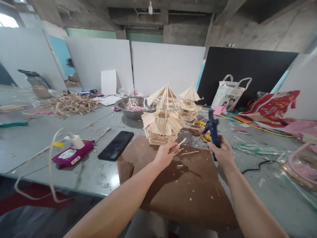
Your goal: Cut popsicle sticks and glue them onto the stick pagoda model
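Between the fingertips of my left hand is a short pale wooden stick, pointing up to the right. My right hand is wrapped round a dark blue glue gun, held upright over the board's right edge. Just beyond my left hand stands a pavilion model made of thin sticks, with a tiered roof. A smaller stick pavilion stands behind it to the right. Loose stick pieces and crumbs lie on the brown board under my hands.
A black phone and a purple power strip with a white plug lie to the left. Behind are a metal bowl and a heap of sticks. To the right are a white bag, coloured paper and a black cable.
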The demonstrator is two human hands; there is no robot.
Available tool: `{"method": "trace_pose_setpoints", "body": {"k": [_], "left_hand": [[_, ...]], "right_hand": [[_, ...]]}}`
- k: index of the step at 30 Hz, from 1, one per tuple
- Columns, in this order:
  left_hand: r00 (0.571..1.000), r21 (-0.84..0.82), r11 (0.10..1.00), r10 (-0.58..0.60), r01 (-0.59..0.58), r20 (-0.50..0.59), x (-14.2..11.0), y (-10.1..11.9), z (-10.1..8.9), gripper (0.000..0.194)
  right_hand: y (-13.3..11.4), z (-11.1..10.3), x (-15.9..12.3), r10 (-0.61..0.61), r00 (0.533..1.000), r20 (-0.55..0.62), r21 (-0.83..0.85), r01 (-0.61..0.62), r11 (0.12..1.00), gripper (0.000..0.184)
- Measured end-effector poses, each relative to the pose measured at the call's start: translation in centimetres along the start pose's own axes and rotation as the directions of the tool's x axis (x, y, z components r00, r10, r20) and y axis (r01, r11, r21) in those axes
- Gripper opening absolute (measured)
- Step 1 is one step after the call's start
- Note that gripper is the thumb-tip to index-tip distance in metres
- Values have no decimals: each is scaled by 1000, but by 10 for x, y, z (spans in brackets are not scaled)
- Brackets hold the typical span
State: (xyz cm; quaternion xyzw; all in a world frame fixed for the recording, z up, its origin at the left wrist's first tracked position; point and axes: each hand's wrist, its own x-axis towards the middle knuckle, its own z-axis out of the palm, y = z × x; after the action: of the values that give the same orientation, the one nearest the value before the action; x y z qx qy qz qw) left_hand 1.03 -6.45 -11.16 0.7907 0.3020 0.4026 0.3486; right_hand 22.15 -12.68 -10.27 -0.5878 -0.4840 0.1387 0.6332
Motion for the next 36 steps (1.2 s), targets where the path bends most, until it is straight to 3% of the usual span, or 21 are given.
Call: {"method": "trace_pose_setpoints", "body": {"k": [2, 4, 8, 12, 14, 17, 22, 25, 29, 33, 36], "left_hand": [[997, -45, 999, 16, -19, -71, 0, -3, 1, 27], [990, -87, 995, 31, -43, -139, 1, -4, 2, 28], [980, -177, 982, 30, -65, -195, 2, 1, 4, 29], [988, -314, 943, -137, 110, -67, -1, 10, 10, 30], [980, -324, 929, -199, 178, -33, -3, 11, 14, 31], [979, -243, 959, -174, 145, -103, -5, 8, 17, 30], [991, -132, 987, -107, 95, -86, -5, 4, 16, 29], [997, -94, 993, -75, 72, -36, -6, 7, 17, 29], [997, -48, 998, -32, 35, 63, -8, 13, 18, 28], [1000, 113, 994, -8, 9, -7, -5, 10, 13, 31], [1000, 204, 979, 28, -26, -6, -1, 4, 8, 31]], "right_hand": [[-1, 2, -3, 35, 999, 11, 270, -37, 962, 15], [-2, 2, -6, 62, 991, 122, 447, -111, 887, 10], [-6, 5, -13, 64, 933, 355, 529, -257, 809, 10], [-7, 15, -20, 58, 885, 462, 553, -339, 761, 16], [-8, 21, -24, 77, 872, 484, 547, -370, 751, 15], [-10, 30, -28, 122, 854, 506, 511, -411, 755, 20], [-11, 35, -31, 106, 816, 568, 350, -356, 866, 31], [-8, 35, -30, 99, 836, 540, 219, -254, 942, 39], [-6, 34, -31, 93, 859, 504, 128, -180, 975, 43], [-10, 28, -29, 71, 875, 479, 140, -155, 978, 36], [-7, 22, -22, 45, 924, 380, 13, -54, 998, 33]]}}
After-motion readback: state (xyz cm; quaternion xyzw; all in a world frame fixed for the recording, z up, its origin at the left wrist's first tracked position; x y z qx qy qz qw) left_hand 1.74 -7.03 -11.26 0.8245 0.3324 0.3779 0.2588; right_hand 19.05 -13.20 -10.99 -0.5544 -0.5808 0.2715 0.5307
